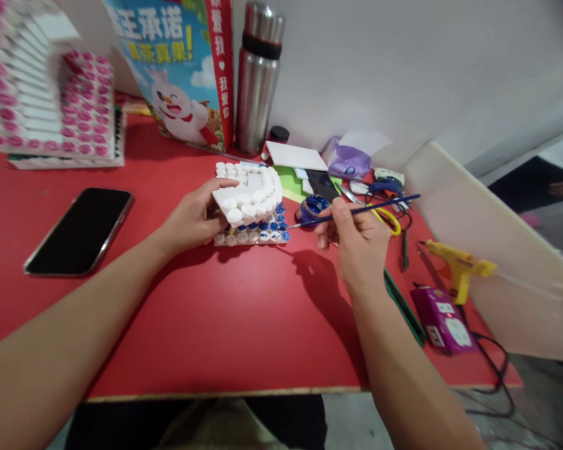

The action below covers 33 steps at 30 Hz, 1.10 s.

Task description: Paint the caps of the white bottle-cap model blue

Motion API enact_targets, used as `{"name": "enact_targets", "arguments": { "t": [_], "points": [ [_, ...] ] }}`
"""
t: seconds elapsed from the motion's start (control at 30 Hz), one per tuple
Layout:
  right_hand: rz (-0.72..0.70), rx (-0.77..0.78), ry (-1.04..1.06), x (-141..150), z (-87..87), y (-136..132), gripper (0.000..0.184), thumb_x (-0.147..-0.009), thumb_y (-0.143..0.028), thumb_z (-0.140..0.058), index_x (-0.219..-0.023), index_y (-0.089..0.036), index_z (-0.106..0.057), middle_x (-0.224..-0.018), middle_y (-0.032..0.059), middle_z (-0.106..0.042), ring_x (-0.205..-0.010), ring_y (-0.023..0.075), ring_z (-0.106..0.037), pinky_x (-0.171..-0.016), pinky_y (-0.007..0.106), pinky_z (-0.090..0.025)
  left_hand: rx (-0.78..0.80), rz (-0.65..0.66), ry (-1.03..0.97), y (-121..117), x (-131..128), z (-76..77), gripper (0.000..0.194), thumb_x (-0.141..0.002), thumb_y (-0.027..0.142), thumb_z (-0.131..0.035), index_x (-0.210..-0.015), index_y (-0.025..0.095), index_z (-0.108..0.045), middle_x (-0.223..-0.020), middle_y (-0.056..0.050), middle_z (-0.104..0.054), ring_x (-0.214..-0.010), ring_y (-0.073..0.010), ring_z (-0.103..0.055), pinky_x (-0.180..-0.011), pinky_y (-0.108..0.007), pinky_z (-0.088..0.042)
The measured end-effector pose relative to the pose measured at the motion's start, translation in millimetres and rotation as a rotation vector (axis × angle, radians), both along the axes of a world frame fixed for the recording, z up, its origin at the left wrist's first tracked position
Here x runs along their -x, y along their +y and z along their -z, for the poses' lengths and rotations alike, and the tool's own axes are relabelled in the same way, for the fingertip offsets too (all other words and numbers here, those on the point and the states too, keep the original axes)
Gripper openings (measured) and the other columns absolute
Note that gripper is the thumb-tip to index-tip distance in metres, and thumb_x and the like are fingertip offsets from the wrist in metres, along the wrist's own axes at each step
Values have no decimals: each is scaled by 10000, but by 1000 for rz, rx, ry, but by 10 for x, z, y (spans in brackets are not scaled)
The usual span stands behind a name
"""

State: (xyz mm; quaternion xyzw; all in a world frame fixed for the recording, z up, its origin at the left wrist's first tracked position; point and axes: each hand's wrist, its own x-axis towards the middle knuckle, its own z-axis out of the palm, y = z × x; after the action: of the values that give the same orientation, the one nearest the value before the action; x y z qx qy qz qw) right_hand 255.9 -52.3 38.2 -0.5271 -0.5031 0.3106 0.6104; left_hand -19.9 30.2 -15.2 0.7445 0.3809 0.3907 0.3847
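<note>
A small white model (258, 197) covered with rows of round rosettes rests on the red table. Some rosettes on its right and lower rows are blue, the others white. My left hand (199, 215) grips the model's left side, fingers on top and thumb lower down. In my right hand (356, 234) a thin dark-blue paintbrush (370, 206) is pinched, its tip at the blue rosettes near the lower right corner. Just behind the brush stands an open jar of blue paint (313, 209).
A black phone (79, 231) lies left. Behind are a pink-and-white model (87, 103), a printed bag (178, 75) and a steel flask (259, 81). On the right are scissors (387, 219), a green cutter (403, 309), a yellow glue gun (460, 269) and a purple power socket (443, 319) with cables.
</note>
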Motion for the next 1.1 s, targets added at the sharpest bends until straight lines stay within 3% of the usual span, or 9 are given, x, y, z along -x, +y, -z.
{"name": "enact_targets", "arguments": {
  "t": [0.2, 0.33, 0.5, 0.8, 1.1],
  "points": [
    [-62, 97, -71, -18, 10, 7, 441, -919, -611, -800, -781, -195, -752, -608, -7, -711, -425, 105, -615, -410, 219, -508, -4, -5, -8, 4, -1, 3, 672, -787, 252, -759, -1431, 157, -589, -1104, -90, -718, -861, -216, -668, -713, -324, -542],
    [-29, 54, -68, -11, 13, 0, 439, -926, -617, -789, -796, -200, -753, -607, -16, -704, -422, 97, -607, -415, 214, -508, 12, 0, -9, 1, 0, 2, 667, -809, 250, -748, -1446, 138, -582, -1113, -87, -720, -867, -223, -671, -719, -336, -552],
    [-77, 108, -86, 29, 8, -15, 444, -931, -611, -783, -784, -194, -753, -614, -10, -713, -431, 96, -618, -424, 209, -519, 11, 2, -20, 11, 8, 16, 661, -799, 267, -767, -1432, 188, -595, -1129, -83, -717, -863, -223, -682, -723, -340, -569],
    [-67, 88, -111, 10, -19, -24, 421, -942, -576, -786, -758, -199, -745, -585, -18, -694, -405, 94, -599, -401, 205, -492, 42, 1, -17, -4, -7, -2, 675, -808, 292, -763, -1443, 168, -569, -1125, -92, -727, -896, -247, -687, -748, -366, -566],
    [-43, 38, -156, -33, -23, -17, 409, -956, -555, -780, -772, -191, -748, -581, -18, -693, -400, 94, -595, -399, 204, -474, 2, 12, -34, 31, 18, 45, 642, -808, 271, -772, -1426, 226, -606, -1101, -78, -730, -855, -241, -699, -716, -352, -582]
  ]
}}
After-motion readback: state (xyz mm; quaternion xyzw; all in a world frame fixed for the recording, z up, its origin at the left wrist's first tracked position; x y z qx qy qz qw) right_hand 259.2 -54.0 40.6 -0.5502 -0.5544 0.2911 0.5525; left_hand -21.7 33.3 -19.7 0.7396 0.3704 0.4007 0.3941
